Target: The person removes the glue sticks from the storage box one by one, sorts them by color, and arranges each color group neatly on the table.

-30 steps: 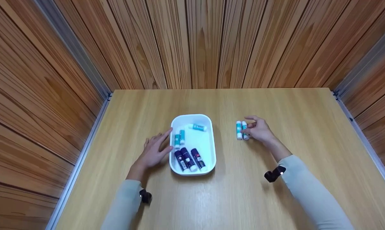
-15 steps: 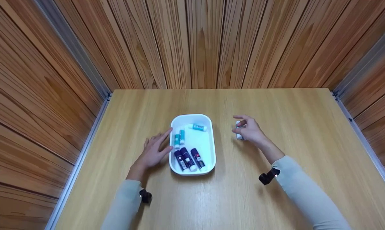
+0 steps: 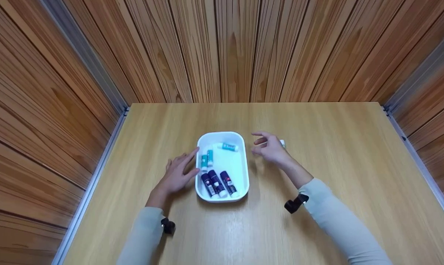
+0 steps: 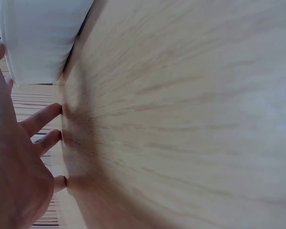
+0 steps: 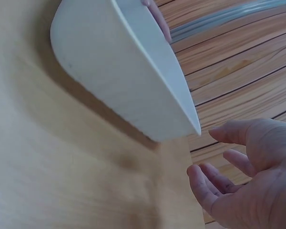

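My left hand has its fingers spread along the left side of a white plastic tray, index finger and thumb at the rim. In the left wrist view the other fingertips rest on the table beside the tray wall. My right hand, bent-fingered with nothing between thumb and fingers, hovers just right of the tray. In the tray lie several glue sticks: a teal one crosswise at the back, two teal ones at the left, and dark purple ones in front.
Behind my right hand shows the white end of a glue stick on the table; the rest is hidden. Wood-panelled walls stand at the back and both sides, with metal rails along the table's side edges.
My right hand has moved left from the two teal glue sticks on the table towards the tray, and now covers most of them. The left hand and the tray have stayed put.
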Action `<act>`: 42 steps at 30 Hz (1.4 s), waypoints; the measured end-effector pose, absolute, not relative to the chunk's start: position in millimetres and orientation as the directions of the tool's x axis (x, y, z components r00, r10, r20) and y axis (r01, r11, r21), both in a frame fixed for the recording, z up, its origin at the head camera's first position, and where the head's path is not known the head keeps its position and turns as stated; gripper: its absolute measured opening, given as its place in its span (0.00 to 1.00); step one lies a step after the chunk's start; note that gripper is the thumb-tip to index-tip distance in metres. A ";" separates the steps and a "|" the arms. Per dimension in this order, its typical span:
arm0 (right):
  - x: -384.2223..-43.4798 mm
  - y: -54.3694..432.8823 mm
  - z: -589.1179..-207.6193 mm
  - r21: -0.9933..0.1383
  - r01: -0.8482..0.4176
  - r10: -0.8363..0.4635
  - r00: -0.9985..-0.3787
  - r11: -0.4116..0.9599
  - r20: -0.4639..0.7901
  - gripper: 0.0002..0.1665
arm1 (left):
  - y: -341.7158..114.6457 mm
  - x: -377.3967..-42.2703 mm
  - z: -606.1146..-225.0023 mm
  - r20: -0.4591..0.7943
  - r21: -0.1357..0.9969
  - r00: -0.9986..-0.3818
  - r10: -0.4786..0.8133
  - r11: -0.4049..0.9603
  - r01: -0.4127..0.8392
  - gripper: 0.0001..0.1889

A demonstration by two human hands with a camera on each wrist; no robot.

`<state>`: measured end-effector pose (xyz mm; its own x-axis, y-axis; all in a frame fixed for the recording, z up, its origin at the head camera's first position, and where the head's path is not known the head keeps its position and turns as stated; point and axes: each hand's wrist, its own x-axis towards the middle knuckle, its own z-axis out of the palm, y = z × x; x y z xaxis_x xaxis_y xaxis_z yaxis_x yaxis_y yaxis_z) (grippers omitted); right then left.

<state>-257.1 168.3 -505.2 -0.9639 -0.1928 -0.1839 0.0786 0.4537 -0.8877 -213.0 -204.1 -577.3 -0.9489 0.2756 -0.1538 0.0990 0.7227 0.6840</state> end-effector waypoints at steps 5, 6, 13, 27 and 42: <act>-256.1 149.7 -499.4 -0.898 0.076 -0.209 -0.961 0.433 -0.182 0.39 | -203.9 -213.0 -576.5 -0.155 0.688 -0.950 0.273 0.719 0.094 0.40; -255.6 146.1 -498.2 -0.901 0.073 -0.216 -0.960 0.429 -0.180 0.38 | -203.8 -213.0 -576.4 -0.156 0.688 -0.949 0.273 0.719 0.093 0.40; -253.1 122.4 -489.5 -0.906 0.054 -0.253 -0.952 0.419 -0.174 0.38 | -203.3 -212.4 -576.7 -0.158 0.691 -0.949 0.273 0.717 0.091 0.40; -253.9 76.4 -499.2 -0.912 0.018 -0.311 -0.937 0.410 -0.159 0.39 | -205.0 -216.2 -576.5 -0.152 0.684 -0.947 0.284 0.722 0.106 0.42; -257.6 49.0 -527.8 -0.880 0.126 -0.255 -0.930 0.458 -0.266 0.43 | -204.1 -216.2 -576.4 -0.148 0.689 -0.948 0.280 0.718 0.105 0.42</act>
<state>-257.6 49.0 -527.8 -0.9299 -0.2546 -0.2656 0.1259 0.4581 -0.8800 -216.2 -204.1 -576.4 -0.9484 0.2805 -0.1476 0.1051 0.7176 0.6885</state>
